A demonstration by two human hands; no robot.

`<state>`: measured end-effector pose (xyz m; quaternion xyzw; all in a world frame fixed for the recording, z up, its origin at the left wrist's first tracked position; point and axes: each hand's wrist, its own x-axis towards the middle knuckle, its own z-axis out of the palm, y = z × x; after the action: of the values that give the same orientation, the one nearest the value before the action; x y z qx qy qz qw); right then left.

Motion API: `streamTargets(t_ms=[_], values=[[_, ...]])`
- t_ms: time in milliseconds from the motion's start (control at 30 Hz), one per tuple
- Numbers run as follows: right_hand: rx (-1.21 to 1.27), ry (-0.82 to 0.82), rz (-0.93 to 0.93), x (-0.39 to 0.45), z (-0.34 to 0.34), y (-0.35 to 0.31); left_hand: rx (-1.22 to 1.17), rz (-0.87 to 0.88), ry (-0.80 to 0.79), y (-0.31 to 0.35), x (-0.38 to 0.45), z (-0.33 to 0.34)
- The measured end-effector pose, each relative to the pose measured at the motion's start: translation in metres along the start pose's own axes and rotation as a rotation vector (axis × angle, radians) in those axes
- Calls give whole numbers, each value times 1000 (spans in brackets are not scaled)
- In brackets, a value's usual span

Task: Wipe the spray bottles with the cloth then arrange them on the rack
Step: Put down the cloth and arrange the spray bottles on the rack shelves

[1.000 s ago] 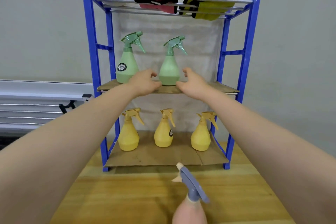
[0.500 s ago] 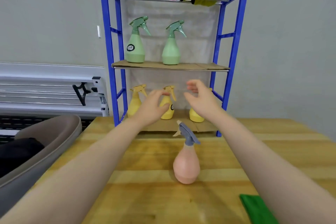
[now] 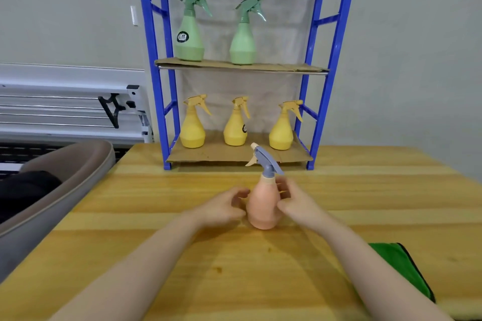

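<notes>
While upright on the table: peach-pink plastic spray bottle with a grey-blue trigger head (image 3: 263, 206), flanked by both hands.
Left hand (image 3: 223, 206): just left of the bottle body, fingers curled loosely toward it; contact not clear, nothing plainly gripped.
Right hand (image 3: 297, 203): against the bottle's right side, fingers (image 3: 284, 187) bent round the shoulder below the neck, thumb low on the body; looks like a light hold.
Trigger head: directly above the two hands, nozzle pointing away to the left and toward the rack.
Green folded microfibre cloth with a dark edge (image 3: 399, 266): flat on the table, well apart from the hands, on the near right beside the right forearm; untouched.
Blue metal rack with cardboard-lined shelves (image 3: 317, 65): beyond the hands, standing at the far edge of the table.
Two pale green spray bottles (image 3: 242, 44): on the middle shelf, high above the hands, upright, apart from each other; left one with a dark round label.
Three yellow spray bottles (image 3: 236, 130): on the bottom shelf, just beyond the gripped bottle's head, upright in a row.
Light wooden table top (image 3: 156, 216): beneath the hands.
Grey padded chair (image 3: 65, 177): far to the left of the left forearm.
</notes>
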<state>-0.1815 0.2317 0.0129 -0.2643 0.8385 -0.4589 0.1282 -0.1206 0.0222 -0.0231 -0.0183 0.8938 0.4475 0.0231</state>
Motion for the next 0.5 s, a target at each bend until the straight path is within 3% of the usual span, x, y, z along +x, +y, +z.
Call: streamTargets(t_ms=[200,500], values=[[-140,-188,18,-13,-1,19,128,29,-56,-7,-12,6],[-147,-5,-50,-15,12,24,316,120,142,11,-17,13]])
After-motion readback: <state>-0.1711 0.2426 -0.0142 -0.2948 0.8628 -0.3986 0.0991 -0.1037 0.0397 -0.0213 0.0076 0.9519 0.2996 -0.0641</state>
